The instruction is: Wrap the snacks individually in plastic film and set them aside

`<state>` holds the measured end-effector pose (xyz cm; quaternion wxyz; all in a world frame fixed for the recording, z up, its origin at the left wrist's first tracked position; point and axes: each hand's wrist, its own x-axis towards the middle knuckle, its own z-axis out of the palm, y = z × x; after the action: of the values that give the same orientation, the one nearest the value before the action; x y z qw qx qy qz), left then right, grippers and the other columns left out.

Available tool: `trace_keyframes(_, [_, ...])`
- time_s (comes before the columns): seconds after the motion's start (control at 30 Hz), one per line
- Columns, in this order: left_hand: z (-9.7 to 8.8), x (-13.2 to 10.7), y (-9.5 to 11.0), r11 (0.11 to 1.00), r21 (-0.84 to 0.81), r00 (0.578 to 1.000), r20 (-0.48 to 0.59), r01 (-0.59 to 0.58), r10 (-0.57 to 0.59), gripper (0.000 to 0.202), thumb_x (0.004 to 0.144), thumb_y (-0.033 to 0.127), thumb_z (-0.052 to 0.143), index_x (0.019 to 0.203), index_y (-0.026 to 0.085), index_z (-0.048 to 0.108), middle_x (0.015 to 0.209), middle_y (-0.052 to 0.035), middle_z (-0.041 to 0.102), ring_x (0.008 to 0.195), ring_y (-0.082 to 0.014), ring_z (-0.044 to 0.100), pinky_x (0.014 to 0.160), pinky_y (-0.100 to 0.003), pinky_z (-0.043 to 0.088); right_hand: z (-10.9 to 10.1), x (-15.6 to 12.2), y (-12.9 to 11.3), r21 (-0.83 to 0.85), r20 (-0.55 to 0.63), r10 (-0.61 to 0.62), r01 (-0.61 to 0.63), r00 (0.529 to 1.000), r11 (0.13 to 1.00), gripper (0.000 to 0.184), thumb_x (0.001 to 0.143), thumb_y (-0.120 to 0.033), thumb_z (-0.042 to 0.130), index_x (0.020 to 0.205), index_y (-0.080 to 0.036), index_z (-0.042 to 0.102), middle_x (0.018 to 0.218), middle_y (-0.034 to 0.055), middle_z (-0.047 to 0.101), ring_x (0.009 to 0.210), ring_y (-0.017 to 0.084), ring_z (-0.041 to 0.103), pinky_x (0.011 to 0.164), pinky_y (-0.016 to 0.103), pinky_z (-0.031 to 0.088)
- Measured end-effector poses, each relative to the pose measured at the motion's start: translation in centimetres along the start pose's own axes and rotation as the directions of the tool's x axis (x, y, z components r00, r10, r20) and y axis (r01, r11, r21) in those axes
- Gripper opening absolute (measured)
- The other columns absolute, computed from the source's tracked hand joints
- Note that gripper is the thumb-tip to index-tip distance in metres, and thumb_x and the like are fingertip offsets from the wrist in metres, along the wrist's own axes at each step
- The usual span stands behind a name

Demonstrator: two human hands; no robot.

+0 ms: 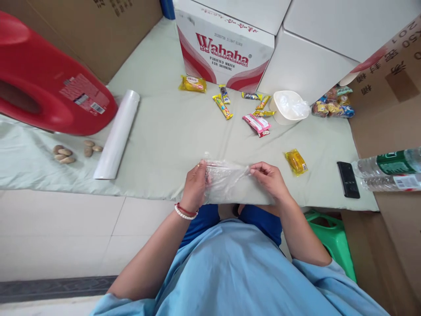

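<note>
A clear plastic bag (226,180) is stretched between my two hands over the front edge of the cloth-covered table. My left hand (196,182) grips its left side, thumb on top. With thumb and fingertips my right hand (268,177) pinches the bag's right end. To the right of that hand lies a yellow snack packet (296,162). Beyond the bag are several small wrapped snacks, among them a yellow stick packet (222,106) and a pink packet (257,123). A white tub (287,107) holds crumpled clear plastic.
A white plastic roll (118,134), several stones (64,153) and a big red jug (62,87) are on the left. A Wahaha box (226,48) stands behind. On the right are a black phone (347,180) and lying bottles (388,163); a green stool (332,237) stands below.
</note>
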<state>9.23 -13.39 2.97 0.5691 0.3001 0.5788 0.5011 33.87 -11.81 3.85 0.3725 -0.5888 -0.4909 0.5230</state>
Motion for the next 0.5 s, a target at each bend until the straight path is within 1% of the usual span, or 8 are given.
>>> trace_keyframes(0.17, [-0.3,0.5,0.7,1.000,-0.031,0.999,-0.034,0.000,-0.001,0.060,0.090,0.077,0.064,0.096,0.018,0.074,0.064,0.0017,0.051,0.057,-0.0125,0.042,0.050,-0.027,0.030,-4.5,-0.5,-0.3,0.057,-0.034,0.082,-0.080,0.996,0.995,0.038,0.069,-0.052,0.091,0.085,-0.021,0.075,0.062,-0.0052,0.054,0.053,0.009,0.036,0.050,0.025,0.025])
trace_keyframes(0.27, [-0.4,1.2,1.2,1.000,-0.010,0.999,-0.034,-0.004,0.004,0.060,0.089,0.077,0.064,0.093,0.018,0.072,0.064,0.0021,0.050,0.055,-0.0122,0.042,0.049,-0.026,0.031,-7.0,-0.7,0.1,0.055,-0.056,0.120,-0.117,0.991,0.992,0.042,0.067,-0.053,0.093,0.084,-0.021,0.073,0.064,-0.0049,0.055,0.053,0.008,0.037,0.050,0.024,0.026])
trace_keyframes(0.33, [-0.4,1.8,1.3,1.000,0.026,1.000,-0.024,-0.009,0.009,0.059,0.091,0.076,0.062,0.092,0.018,0.070,0.062,0.0022,0.049,0.054,-0.0122,0.041,0.048,-0.026,0.030,-8.3,-0.7,0.5,0.011,-0.077,0.127,-0.127,0.989,0.992,0.044,0.066,-0.055,0.092,0.085,-0.020,0.073,0.067,-0.0041,0.057,0.054,0.008,0.038,0.050,0.024,0.028])
trace_keyframes(0.4, [-0.6,2.5,1.2,0.997,0.074,1.000,-0.004,-0.015,0.015,0.056,0.094,0.073,0.059,0.092,0.019,0.069,0.062,0.0023,0.049,0.052,-0.0121,0.040,0.048,-0.027,0.030,-9.0,-0.7,1.0,-0.089,-0.106,0.095,-0.104,0.990,0.991,0.045,0.068,-0.059,0.090,0.085,-0.020,0.073,0.069,-0.0031,0.059,0.056,0.010,0.041,0.053,0.025,0.032])
trace_keyframes(0.43, [-0.6,2.8,1.0,0.995,0.099,1.000,0.005,-0.017,0.016,0.054,0.095,0.072,0.059,0.092,0.019,0.069,0.062,0.0023,0.049,0.051,-0.0121,0.039,0.048,-0.027,0.030,-9.2,-0.7,1.3,-0.159,-0.143,0.054,-0.076,0.988,0.984,0.046,0.070,-0.061,0.088,0.085,-0.020,0.074,0.070,-0.0023,0.060,0.058,0.011,0.044,0.055,0.026,0.035])
trace_keyframes(0.47, [-0.6,3.1,0.9,0.993,0.121,1.000,0.014,-0.016,0.015,0.053,0.096,0.070,0.058,0.093,0.019,0.069,0.063,0.0023,0.050,0.051,-0.0121,0.039,0.048,-0.027,0.031,-9.3,-0.8,1.5,-0.230,-0.200,-0.004,-0.043,0.980,0.972,0.046,0.074,-0.064,0.084,0.085,-0.020,0.074,0.070,-0.0014,0.061,0.060,0.012,0.047,0.057,0.027,0.038])
trace_keyframes(0.5, [-0.6,3.3,0.7,0.990,0.137,1.000,0.020,-0.015,0.012,0.052,0.097,0.069,0.058,0.093,0.019,0.069,0.063,0.0021,0.050,0.051,-0.0122,0.040,0.049,-0.027,0.031,-9.2,-0.9,1.6,-0.289,-0.278,-0.075,-0.009,0.958,0.957,0.047,0.081,-0.067,0.078,0.086,-0.020,0.075,0.069,-0.0009,0.060,0.062,0.014,0.048,0.060,0.029,0.040])
